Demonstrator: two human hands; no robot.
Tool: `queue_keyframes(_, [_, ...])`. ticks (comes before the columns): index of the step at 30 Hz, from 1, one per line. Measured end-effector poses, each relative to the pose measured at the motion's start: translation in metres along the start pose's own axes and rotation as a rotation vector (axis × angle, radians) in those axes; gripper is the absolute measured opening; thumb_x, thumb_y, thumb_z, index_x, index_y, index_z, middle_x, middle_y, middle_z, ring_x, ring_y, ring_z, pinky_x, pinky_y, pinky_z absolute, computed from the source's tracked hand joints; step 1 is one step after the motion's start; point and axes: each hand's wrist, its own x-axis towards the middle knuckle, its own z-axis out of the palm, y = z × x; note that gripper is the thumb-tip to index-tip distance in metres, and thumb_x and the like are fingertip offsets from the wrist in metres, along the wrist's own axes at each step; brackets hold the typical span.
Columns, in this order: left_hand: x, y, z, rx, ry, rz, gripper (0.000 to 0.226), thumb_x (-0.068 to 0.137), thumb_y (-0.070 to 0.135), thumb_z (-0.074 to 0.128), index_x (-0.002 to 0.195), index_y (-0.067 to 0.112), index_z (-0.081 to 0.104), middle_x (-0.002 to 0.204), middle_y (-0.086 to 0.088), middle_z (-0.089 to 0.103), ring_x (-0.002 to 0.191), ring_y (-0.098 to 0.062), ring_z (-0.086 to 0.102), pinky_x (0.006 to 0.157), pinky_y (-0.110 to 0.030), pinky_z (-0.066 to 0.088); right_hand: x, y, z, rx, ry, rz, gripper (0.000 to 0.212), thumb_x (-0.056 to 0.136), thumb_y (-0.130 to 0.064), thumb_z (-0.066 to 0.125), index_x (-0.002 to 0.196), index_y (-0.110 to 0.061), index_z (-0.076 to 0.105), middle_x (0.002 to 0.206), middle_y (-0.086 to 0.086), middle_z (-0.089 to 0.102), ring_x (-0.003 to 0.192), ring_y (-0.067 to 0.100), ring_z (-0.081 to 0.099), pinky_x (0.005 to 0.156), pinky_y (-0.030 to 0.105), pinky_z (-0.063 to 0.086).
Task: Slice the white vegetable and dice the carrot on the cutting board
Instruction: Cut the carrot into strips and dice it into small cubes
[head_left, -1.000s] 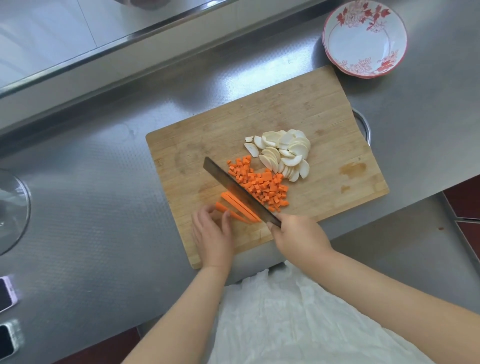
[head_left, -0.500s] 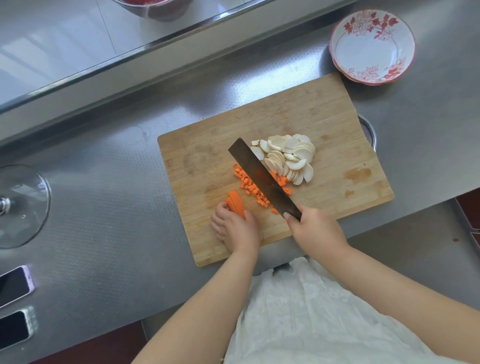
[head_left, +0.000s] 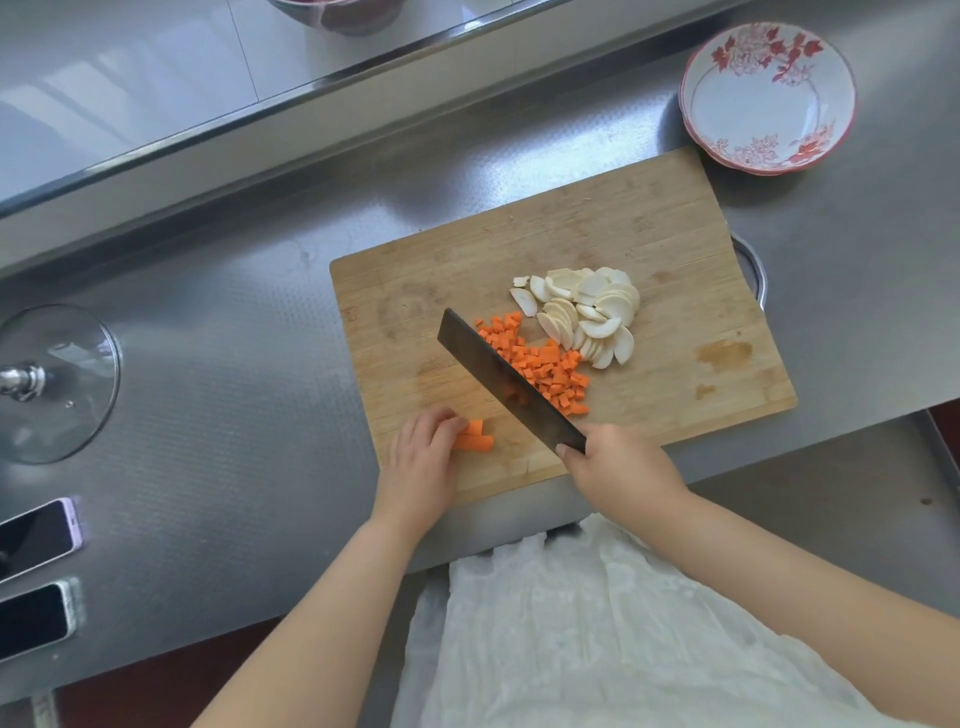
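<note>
Mostly diced carrot (head_left: 540, 364), orange cubes

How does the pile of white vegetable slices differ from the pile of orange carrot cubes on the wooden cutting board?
The white vegetable slices are thin, curved half-rounds overlapping one another; the orange carrot cubes are small blocky dice, loosely scattered. Each white slice is larger than a carrot cube. The white pile lies farther from the person, clear of the dark cleaver blade; the carrot pile lies right against the blade, partly hidden by it. Both rest on the wooden cutting board, already cut.
</note>
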Motion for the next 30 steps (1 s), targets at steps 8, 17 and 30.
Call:
queue_keyframes(8, [-0.015,0.016,0.014,-0.009,-0.009,-0.371,0.067,0.081,0.057,0.062,0.129,0.013,0.052,0.135,-0.007,0.043,0.126,-0.027,0.033,0.103,-0.046,0.034,0.004,0.007,0.007,-0.210,-0.045,-0.026,0.025,0.099,-0.031,0.041,0.095,-0.016,0.061,0.078,0.003,0.061,0.075,0.024,0.058,0.057,0.029,0.039])
queue_keyframes(17, [-0.010,0.042,0.039,-0.130,0.122,-0.429,0.056,0.086,0.052,0.056,0.129,0.016,0.051,0.153,-0.005,0.031,0.146,-0.023,0.013,0.119,-0.044,0.011,0.005,0.014,0.009,-0.092,-0.068,0.019,0.022,0.098,-0.034,0.044,0.091,-0.020,0.059,0.069,-0.002,0.057,0.069,0.021,0.057,0.050,0.028,0.036])
queue_keyframes(30, [-0.021,0.028,0.048,-0.109,0.277,-0.268,0.052,0.088,0.050,0.055,0.120,0.010,0.055,0.131,-0.008,0.044,0.128,-0.028,0.039,0.109,-0.036,0.028,0.003,0.009,0.007,-0.277,-0.090,-0.071,0.025,0.099,-0.032,0.041,0.098,-0.018,0.062,0.080,0.003,0.064,0.074,0.025,0.059,0.056,0.029,0.041])
